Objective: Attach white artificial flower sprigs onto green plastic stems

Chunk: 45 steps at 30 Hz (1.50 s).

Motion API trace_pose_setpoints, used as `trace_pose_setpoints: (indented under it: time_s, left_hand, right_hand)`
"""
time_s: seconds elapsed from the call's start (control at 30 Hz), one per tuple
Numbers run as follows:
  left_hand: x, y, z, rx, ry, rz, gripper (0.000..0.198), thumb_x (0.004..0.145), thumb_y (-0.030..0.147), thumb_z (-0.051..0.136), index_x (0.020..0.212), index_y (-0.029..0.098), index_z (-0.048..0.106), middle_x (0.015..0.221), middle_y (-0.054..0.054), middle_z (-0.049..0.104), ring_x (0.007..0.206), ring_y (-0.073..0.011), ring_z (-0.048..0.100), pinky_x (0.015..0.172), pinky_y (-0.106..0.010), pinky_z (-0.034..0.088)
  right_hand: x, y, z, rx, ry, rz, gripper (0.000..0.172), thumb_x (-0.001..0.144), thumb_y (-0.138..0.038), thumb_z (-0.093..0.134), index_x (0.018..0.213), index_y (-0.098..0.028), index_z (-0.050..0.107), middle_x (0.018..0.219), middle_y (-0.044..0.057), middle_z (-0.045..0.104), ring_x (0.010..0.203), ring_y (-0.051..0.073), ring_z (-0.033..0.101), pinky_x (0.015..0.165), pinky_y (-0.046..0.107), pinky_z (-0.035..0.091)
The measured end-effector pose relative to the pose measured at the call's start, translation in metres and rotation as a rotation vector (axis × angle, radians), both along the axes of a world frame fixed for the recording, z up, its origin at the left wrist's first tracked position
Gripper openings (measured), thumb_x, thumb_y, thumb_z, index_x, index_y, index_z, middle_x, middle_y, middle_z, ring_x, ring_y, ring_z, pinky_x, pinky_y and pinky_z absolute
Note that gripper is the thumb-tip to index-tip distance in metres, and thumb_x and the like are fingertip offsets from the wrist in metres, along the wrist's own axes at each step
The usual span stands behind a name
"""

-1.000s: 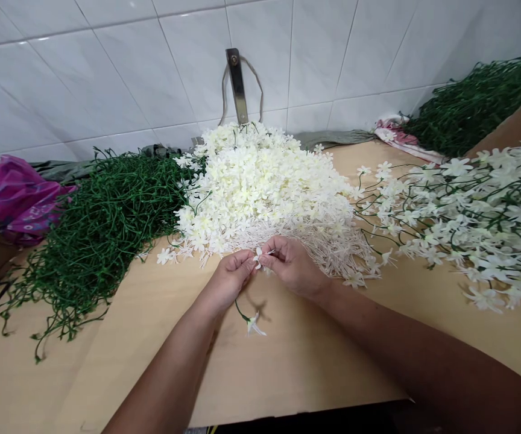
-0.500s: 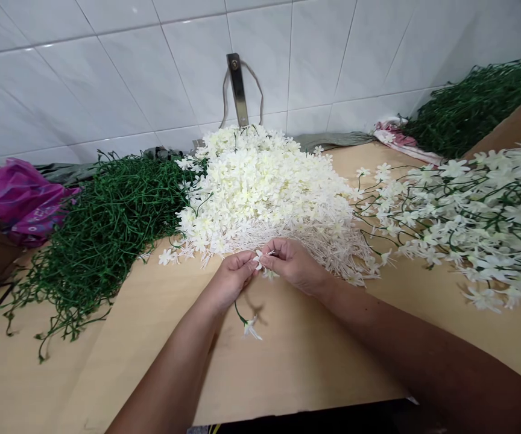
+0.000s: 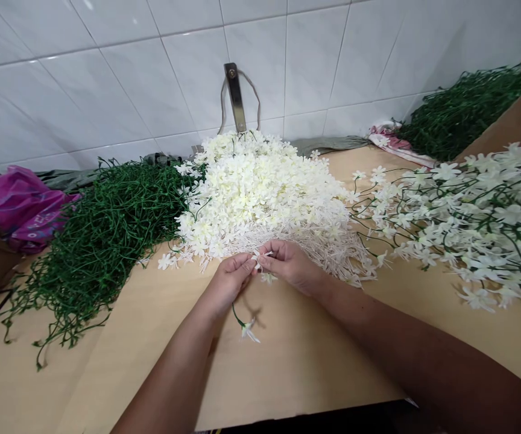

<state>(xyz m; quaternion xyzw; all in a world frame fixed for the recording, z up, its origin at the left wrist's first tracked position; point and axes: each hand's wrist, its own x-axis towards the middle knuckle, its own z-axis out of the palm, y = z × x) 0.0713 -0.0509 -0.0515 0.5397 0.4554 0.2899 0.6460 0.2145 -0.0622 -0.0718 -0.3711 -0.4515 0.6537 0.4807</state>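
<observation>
My left hand (image 3: 233,274) is closed on a green artificial flower stem (image 3: 237,314); a white flower (image 3: 249,331) hangs from its lower end, below the palm. Fingertip to fingertip with it, my right hand (image 3: 290,265) pinches a white artificial flower (image 3: 257,260). Another white bloom (image 3: 268,277) shows just under the fingers. Whether the pinched flower sits on the stem is hidden by the fingers. Right behind both hands rises a large heap of loose white flowers (image 3: 260,187), their pale thin ends toward me.
Bare green stems (image 3: 116,223) are piled at the left beside a purple plastic bag (image 3: 20,199). Stems with white flowers (image 3: 477,217) lie at the right. More green stems (image 3: 473,108) stand behind, near a cardboard flap (image 3: 509,114). A metal bracket (image 3: 234,96) is on the tiled wall.
The whole view has shifted slightly, with the wall and heaps a little lower in the picture. Both hands keep the same pinch on the flower and stem.
</observation>
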Motion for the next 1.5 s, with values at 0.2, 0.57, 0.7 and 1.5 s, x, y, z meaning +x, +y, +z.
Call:
trace_pose_setpoints:
  time_s: [0.2,0.57,0.7,1.5]
  left_hand:
    - [-0.003,0.0014,0.0033,0.112,0.006,-0.01,0.029,0.07,0.039,0.053,0.056,0.016,0.044,0.045,0.008,0.025,0.042,-0.0054,0.019,0.043,-0.021,0.013]
    - [-0.0063,-0.0003,0.0033,0.446,0.185,-0.114,0.03,0.08,0.037,0.043,0.061,0.015,0.047,0.058,0.002,0.043,0.058,-0.0108,0.039,0.056,-0.023,0.031]
    - [-0.0096,-0.001,0.0055,0.507,0.235,-0.149,0.03,0.081,0.037,0.041,0.062,0.015,0.048,0.059,0.001,0.047,0.06,-0.0117,0.043,0.058,-0.023,0.033]
    - [-0.0098,-0.003,0.0054,0.429,0.137,-0.154,0.032,0.081,0.039,0.042,0.06,0.016,0.046,0.056,0.003,0.038,0.055,-0.0097,0.034,0.054,-0.022,0.028]
  right_hand:
    - [0.0047,0.0004,0.0002,-0.129,0.245,0.058,0.023,0.06,-0.024,0.07,0.076,-0.014,0.057,0.069,-0.001,0.063,0.068,0.01,0.061,0.081,0.032,0.046]
    - [0.0057,-0.0006,0.0044,-0.142,0.268,0.064,0.017,0.058,-0.021,0.069,0.067,-0.013,0.058,0.064,-0.001,0.062,0.065,0.01,0.06,0.077,0.031,0.047]
    - [0.0071,-0.001,0.0034,-0.149,0.287,0.109,0.016,0.059,-0.019,0.069,0.069,-0.013,0.058,0.064,-0.001,0.062,0.063,0.009,0.06,0.075,0.03,0.047]
    - [0.0057,-0.0015,0.0033,-0.152,0.261,0.115,0.013,0.062,-0.021,0.068,0.064,-0.012,0.059,0.059,0.0,0.062,0.059,0.009,0.058,0.071,0.03,0.047]
